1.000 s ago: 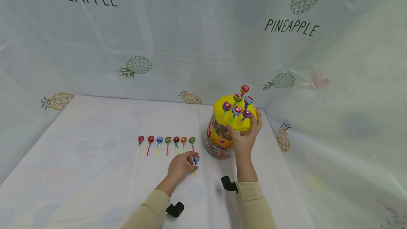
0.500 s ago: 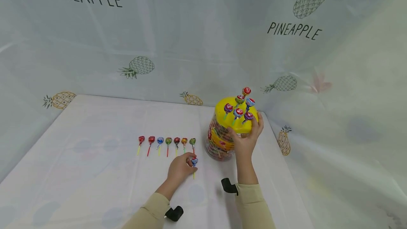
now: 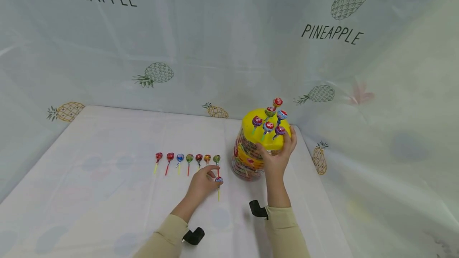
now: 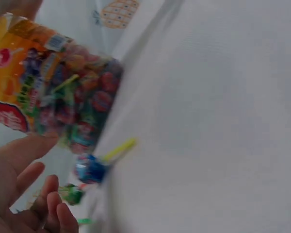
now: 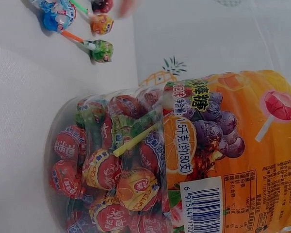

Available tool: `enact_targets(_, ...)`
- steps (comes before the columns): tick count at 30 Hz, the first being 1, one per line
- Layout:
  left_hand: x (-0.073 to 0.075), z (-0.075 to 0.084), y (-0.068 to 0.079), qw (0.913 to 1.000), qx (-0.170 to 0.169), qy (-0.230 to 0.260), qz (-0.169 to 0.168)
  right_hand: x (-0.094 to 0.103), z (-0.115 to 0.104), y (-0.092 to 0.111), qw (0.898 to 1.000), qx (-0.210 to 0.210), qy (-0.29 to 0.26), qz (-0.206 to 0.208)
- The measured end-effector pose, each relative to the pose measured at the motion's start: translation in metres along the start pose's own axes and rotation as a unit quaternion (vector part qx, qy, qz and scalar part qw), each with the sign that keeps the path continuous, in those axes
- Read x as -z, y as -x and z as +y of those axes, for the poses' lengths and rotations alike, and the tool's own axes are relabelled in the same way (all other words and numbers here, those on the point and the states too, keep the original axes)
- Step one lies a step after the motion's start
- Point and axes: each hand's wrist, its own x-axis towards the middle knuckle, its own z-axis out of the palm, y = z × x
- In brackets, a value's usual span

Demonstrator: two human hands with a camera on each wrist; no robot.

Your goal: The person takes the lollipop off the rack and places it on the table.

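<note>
So, lollipop jar (image 3: 247, 158): clear ribbed plastic cylinder, rounded base edge, glossy orange-yellow label (image 5: 233, 126) with printed fruit and a barcode, wrapped candies (image 5: 102, 167) packed inside. Domed yellow lid (image 3: 247, 124), smooth; six lollipops (image 3: 268, 126) stick up from it, round heads in shiny wrappers.

Blue lollipop (image 4: 91, 169) lies on the white tablecloth (image 3: 89, 190), left of the jar and in front of the row's right end; ball head, crinkled wrapper, thin yellow stick pointing toward the person.

Left hand (image 3: 201, 184): palm side angled in, thumb and index spread apart beside the blue lollipop, not clamped on it; remaining fingers loosely bent. Right hand (image 3: 277, 158): forearm nearly upright in view, thumb and fingers curved round the near right side of the jar at the lid, gripping it; a fingertip is close to the purple lollipop (image 3: 279, 130), contact unclear.

Row of seven lollipops (image 3: 189, 157) behind the left hand, which covers some sticks. Tan sleeves (image 3: 165, 236), black wrist attachments (image 3: 193, 236). Pineapple-print curtain (image 3: 215, 31) behind, creased, slightly shiny.
</note>
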Motion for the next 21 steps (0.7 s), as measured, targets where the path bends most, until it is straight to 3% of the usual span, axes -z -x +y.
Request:
enact_targets(7,0.034,0.050,-0.017,0.9968,-0.053,0.060,-0.005,0.004,0.017,-0.001,1.000,0.013,-0.011,-0.005)
enact_targets(11,0.049,0.076,-0.027,0.9934,-0.074,0.086,-0.011,0.007,0.012,0.000,1.000,-0.012,-0.006,-0.021)
enact_targets(18,0.065,0.116,-0.034,0.9850,-0.122,0.120,-0.020,0.015,-0.032,-0.002,0.996,-0.034,0.067,-0.053)
enact_targets(21,0.067,0.130,-0.034,0.9814,-0.144,0.125,-0.018,0.023,-0.036,-0.006,0.996,-0.033,0.068,-0.053)
